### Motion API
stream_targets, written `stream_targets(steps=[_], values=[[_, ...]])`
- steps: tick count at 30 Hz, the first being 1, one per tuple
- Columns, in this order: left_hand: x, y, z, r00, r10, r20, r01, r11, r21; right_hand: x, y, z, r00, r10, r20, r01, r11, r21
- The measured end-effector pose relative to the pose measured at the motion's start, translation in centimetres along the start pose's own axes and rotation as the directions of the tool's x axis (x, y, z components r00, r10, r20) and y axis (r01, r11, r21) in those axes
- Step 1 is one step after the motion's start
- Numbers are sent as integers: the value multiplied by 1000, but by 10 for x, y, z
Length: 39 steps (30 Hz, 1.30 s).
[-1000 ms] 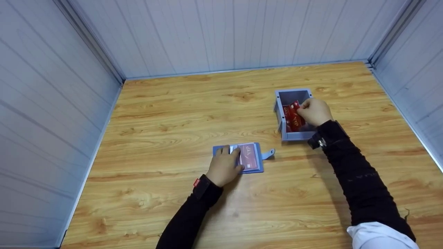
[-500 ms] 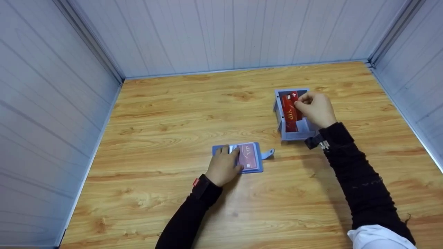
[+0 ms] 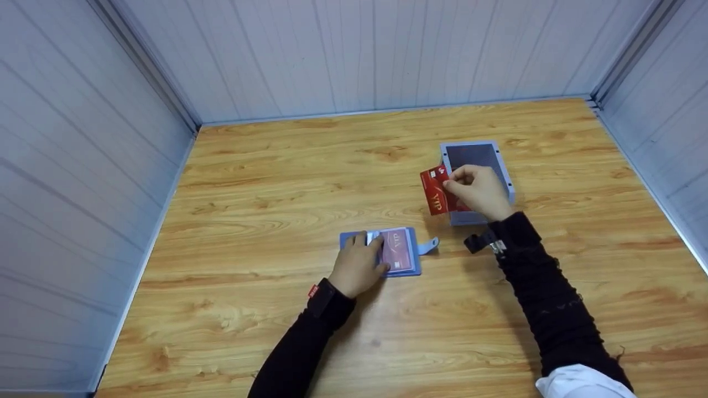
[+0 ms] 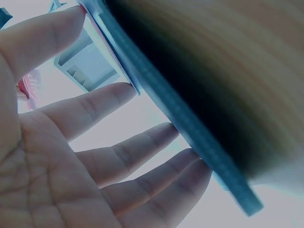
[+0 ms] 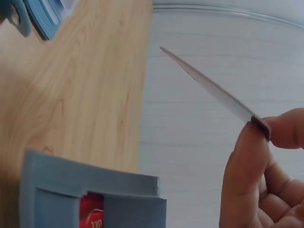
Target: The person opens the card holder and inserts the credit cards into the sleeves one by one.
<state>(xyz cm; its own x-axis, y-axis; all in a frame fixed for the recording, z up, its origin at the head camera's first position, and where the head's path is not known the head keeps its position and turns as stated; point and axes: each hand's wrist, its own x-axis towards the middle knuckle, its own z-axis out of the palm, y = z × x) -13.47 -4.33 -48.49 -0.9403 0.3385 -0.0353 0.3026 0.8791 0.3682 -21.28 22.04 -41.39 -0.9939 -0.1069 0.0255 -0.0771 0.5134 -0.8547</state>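
1. Head view, right hand (image 3: 479,190): thumb and forefinger pinch a red card (image 3: 435,190) near one edge. Its VIP face projects left of the fingertips, presumably to leave most of the card clear of the grip.
2. Head view, left hand (image 3: 357,266): fingers lie extended across a blue card holder (image 3: 416,251) on the worktop (image 3: 265,182), without gripping; this contact probably steadies it. A sleeved card (image 3: 397,251) and a strap (image 3: 429,246) lie right of this hand. The portion beneath the fingers is concealed.
3. Head view, grey bin (image 3: 501,166): located beneath and beyond the right hand, which masks much of the interior.
4. Left wrist view: digits are spread and nearly straight, tips touching the card holder, seen mostly edge-on. Glare washes out the surroundings. A red shape (image 4: 30,88) left of the fingers is cut off; likely the pinched card.
5. Right wrist view: the red card appears almost edge-on, so its print is illegible. Below left of the hand, the frame truncates the grey bin; a red item (image 5: 95,211) partly shows inside. Only part of the card holder appears, upper left.
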Motion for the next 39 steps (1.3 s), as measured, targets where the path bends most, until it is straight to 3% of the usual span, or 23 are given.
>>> stream_targets(steps=[11,32,39], values=[[0,0,0,1000,10,-9,-10,1000,17,-2,17,14,992,28,122,-40,995,96],[-1,2,-2,1000,5,-2,-5,1000,0,-9,40,23,979,65,192,-91,987,129],[3,11,-6,998,13,-60,-11,1000,25,-10,40,20,977,83,197,-109,986,127]])
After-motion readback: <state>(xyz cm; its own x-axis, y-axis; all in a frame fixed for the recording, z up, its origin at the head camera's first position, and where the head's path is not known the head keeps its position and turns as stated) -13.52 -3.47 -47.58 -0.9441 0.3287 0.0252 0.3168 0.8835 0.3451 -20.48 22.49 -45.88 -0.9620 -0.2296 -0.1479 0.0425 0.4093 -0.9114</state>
